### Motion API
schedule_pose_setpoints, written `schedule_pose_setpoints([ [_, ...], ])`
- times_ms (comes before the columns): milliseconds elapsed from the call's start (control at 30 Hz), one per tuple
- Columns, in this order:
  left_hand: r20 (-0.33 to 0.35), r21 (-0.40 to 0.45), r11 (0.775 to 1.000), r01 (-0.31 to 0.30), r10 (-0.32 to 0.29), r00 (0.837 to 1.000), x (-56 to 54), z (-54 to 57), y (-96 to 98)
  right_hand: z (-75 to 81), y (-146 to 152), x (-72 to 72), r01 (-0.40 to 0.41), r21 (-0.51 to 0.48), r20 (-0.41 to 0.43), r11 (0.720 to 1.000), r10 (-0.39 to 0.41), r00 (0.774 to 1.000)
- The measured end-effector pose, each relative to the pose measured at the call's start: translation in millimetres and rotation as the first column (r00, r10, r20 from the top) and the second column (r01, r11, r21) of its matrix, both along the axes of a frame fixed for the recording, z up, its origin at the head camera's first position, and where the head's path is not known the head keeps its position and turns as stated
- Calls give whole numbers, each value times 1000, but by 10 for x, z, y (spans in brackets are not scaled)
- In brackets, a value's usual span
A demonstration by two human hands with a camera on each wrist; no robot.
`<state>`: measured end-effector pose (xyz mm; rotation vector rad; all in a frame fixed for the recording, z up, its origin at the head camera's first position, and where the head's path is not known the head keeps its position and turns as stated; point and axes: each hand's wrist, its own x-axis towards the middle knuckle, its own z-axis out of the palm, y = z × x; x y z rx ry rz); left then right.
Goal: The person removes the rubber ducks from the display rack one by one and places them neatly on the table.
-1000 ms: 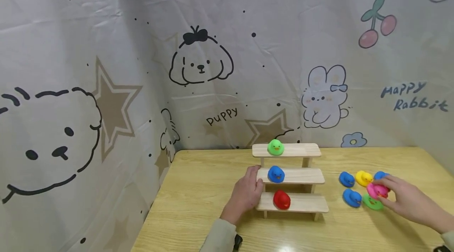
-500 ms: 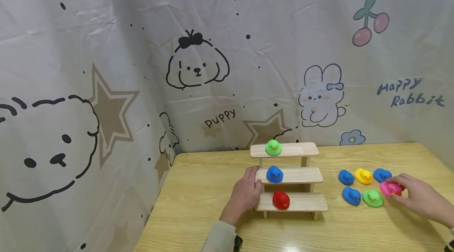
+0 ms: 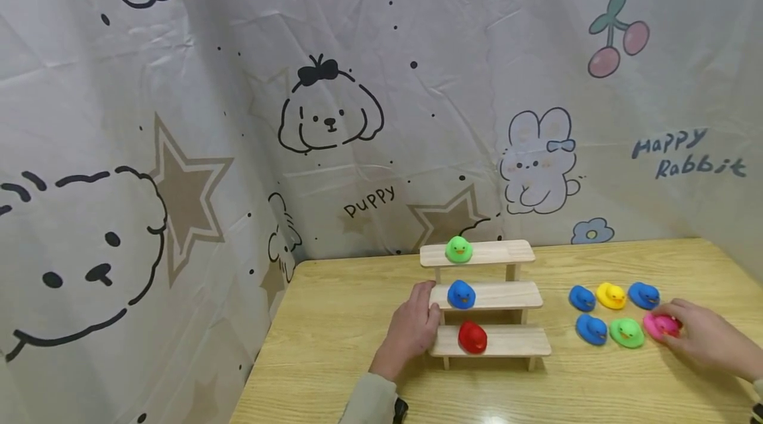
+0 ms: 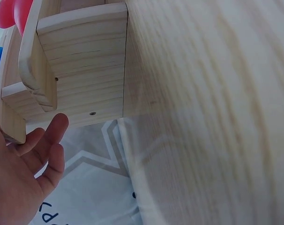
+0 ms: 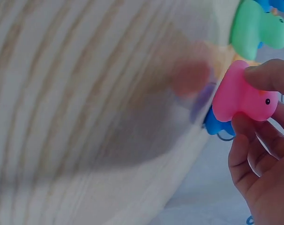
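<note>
Pink toy duck (image 3: 658, 326): my right hand (image 3: 702, 336) pinches it; wooden shelf (image 3: 497, 293) at 9 o'clock.
Left hand (image 3: 412, 323): nearer the shelf, gripping its middle step's (image 3: 512, 295) end.

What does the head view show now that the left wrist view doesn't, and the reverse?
Only the head view: the right hand holding the pink duck, the yellow duck and others near it, and the green duck on the top step.

Only the left wrist view: a screw head in the wooden stand.

Both: the left hand at that stand, the red duck and blue duck on its lower two steps (cut off in the wrist view), the table and printed curtain.
</note>
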<state>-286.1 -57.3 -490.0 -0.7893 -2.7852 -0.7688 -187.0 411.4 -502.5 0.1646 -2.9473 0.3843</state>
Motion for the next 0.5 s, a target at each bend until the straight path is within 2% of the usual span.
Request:
schedule_pose_setpoints([
  [333,-44,3,1000,3,-3,999,4,-12,-13,-68,66,-79,12,-6,41,1000,-11,999],
  [433,-37,-4,1000,0,-1,999,4,-8,-17,19,36,-72,5,36,58,999,-7,998],
  [500,-29,-3,1000,2,-2,1000,3,-2,-16,150,-27,-52,-9,81,48,997,5,999],
])
